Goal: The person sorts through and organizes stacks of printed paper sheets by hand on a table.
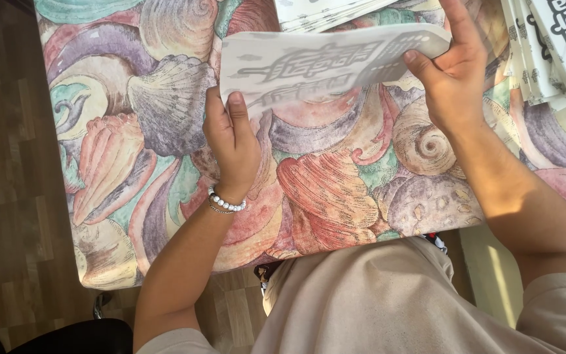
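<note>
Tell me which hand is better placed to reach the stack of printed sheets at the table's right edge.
The right hand. It grips the far end of the held sheet, close beside the stack of printed sheets. The left hand, with the bead bracelet, holds the sheet's other end, farther away across the shell-patterned tablecloth.

A room at home, used for paper craft work

A table with a colourful seashell-print cloth (pixel 165 98) stands on brown wooden floor planks (pixel 1 196); stacks of white printed paper sheets (pixel 551 52) sit at 2 o'clock.
</note>
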